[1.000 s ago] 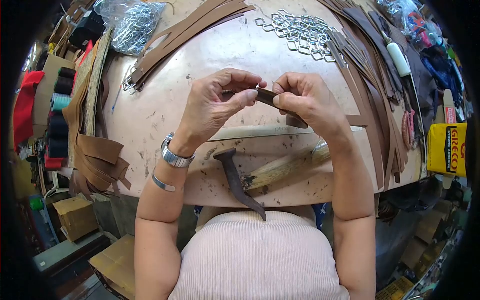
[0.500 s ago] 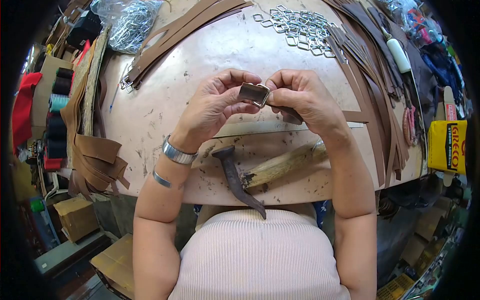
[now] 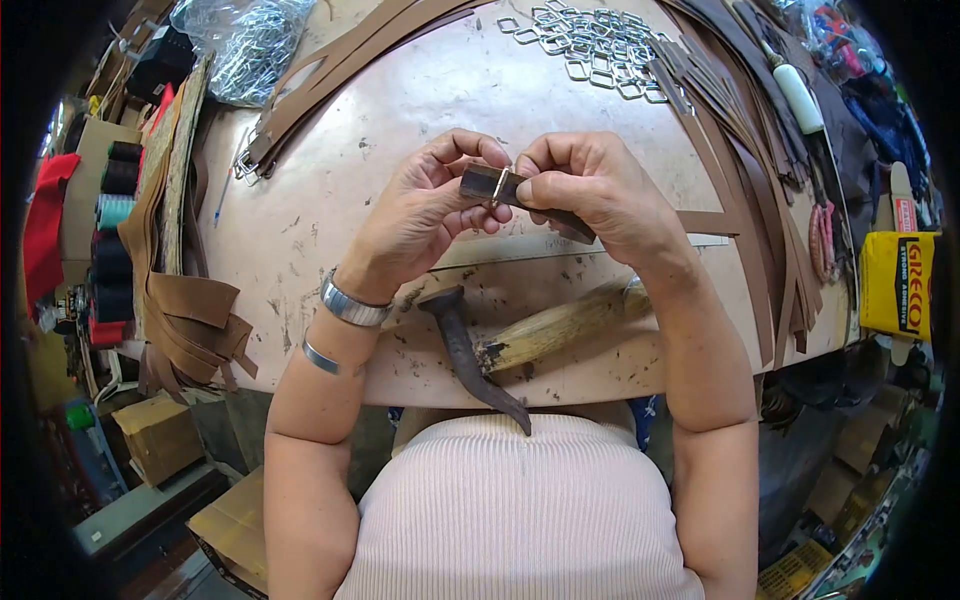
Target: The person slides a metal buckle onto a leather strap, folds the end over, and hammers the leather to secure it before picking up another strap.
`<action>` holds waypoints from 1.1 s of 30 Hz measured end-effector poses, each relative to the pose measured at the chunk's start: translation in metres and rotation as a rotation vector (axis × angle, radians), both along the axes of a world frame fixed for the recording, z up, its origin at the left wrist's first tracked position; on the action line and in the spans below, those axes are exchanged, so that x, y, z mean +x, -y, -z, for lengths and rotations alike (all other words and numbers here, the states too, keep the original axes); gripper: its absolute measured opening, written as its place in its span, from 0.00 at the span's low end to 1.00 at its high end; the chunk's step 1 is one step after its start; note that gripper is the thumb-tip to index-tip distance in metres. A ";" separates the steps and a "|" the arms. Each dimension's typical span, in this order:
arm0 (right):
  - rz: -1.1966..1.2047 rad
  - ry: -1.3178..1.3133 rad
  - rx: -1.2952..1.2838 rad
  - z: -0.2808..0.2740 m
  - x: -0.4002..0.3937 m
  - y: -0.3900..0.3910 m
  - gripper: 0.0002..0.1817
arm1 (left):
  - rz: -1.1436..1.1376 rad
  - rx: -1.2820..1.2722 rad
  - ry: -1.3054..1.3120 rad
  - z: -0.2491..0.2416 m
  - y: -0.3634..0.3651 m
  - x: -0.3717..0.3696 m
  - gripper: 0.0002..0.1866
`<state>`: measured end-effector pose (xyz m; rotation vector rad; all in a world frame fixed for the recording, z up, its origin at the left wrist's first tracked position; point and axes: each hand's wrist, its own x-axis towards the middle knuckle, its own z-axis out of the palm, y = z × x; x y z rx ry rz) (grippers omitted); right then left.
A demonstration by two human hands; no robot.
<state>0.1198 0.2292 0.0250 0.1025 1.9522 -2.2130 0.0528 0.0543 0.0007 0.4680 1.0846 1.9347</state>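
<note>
My left hand (image 3: 425,215) and right hand (image 3: 590,185) grip the leather strap (image 3: 520,195) tight; its metal buckle (image 3: 497,187) may slip off if I loosen.

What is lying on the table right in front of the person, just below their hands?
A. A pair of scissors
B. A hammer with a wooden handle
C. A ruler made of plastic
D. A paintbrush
B. A hammer with a dark metal head and a worn wooden handle lies on the table, nearer the person's body than the left hand and right hand, which hold a brown strap above it.
</note>
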 end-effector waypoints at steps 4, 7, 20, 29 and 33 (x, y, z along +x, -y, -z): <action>-0.042 0.016 0.026 -0.001 0.000 -0.003 0.06 | 0.001 -0.009 0.004 -0.003 0.000 0.002 0.12; -0.026 -0.004 -0.009 0.000 0.000 -0.001 0.05 | -0.004 -0.038 0.015 -0.002 0.001 0.001 0.12; -0.042 -0.013 -0.045 -0.004 0.002 0.000 0.03 | -0.071 -0.035 -0.105 0.001 -0.001 0.002 0.10; -0.022 -0.004 -0.133 0.004 -0.001 0.000 0.03 | -0.256 -0.151 -0.347 -0.002 -0.010 0.012 0.08; -0.016 -0.018 -0.091 0.005 -0.001 0.001 0.03 | -0.285 -0.213 -0.447 -0.002 -0.009 0.014 0.07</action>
